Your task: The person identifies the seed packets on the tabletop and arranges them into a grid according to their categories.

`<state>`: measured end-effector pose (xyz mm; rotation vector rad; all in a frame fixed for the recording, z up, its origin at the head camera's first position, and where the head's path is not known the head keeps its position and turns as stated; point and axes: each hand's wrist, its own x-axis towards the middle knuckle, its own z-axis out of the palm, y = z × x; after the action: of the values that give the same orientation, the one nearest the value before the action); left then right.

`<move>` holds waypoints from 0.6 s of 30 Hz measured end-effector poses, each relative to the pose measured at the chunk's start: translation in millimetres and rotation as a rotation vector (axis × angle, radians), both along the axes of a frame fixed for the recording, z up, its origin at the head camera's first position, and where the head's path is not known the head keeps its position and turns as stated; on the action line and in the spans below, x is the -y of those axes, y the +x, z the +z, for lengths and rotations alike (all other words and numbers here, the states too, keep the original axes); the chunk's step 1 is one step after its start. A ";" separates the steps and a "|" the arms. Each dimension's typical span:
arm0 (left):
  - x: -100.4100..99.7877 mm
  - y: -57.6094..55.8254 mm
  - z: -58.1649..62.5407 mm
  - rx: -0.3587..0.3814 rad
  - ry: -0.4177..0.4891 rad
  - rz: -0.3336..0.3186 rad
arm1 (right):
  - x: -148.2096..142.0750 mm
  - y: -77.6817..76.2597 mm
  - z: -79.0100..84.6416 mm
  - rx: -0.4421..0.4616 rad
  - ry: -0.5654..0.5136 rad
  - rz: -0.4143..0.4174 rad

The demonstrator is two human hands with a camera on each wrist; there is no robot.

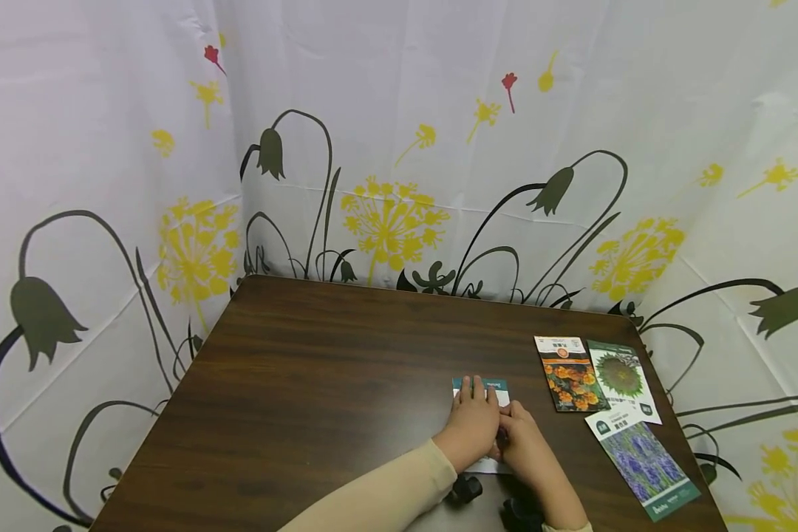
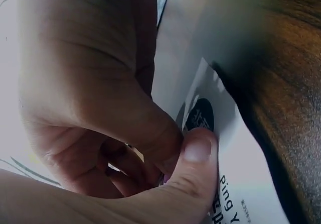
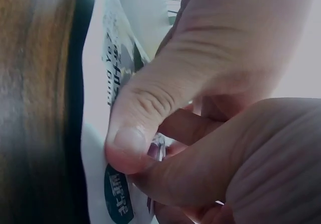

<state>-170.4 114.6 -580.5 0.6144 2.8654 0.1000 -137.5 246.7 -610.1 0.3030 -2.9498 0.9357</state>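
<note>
Nearest, at six o'clock in the head view, beige sleeve (image 1: 379, 491). At five, on brown table (image 1: 306, 384), white packet (image 1: 503, 397) with teal strip and dark lettering, middle hidden beneath hands. Left hand (image 1: 476, 421) with fingers stretched over it; right hand (image 1: 525, 447) bent close, cannot tell if pinching small purplish piece (image 3: 156, 147). At four, close together, orange-flower packet (image 1: 572, 377), green-flower packet (image 1: 620, 375), purple-flower packet (image 1: 645, 462).

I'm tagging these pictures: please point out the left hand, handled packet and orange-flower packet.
Left hand (image 1: 473, 424): head view, back of the hand.
Handled packet (image 2: 242, 158): left wrist view, white surface.
Orange-flower packet (image 1: 575, 383): head view, flower picture.
</note>
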 end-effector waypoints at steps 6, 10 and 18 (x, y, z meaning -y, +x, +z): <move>5.8 -6.9 2.2 -0.020 0.033 0.001 | 7.2 -7.4 0.7 -0.030 0.010 0.011; 10.5 -10.1 6.2 -0.021 -0.013 0.015 | 13.7 -13.1 1.7 -0.018 0.006 0.017; 16.4 -16.3 3.2 -0.023 -0.043 0.036 | 23.4 -19.3 2.7 -0.027 -0.019 0.031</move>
<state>-186.7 98.2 -577.3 0.5589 2.8937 0.0367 -156.8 223.2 -607.4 0.3591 -2.9181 0.9549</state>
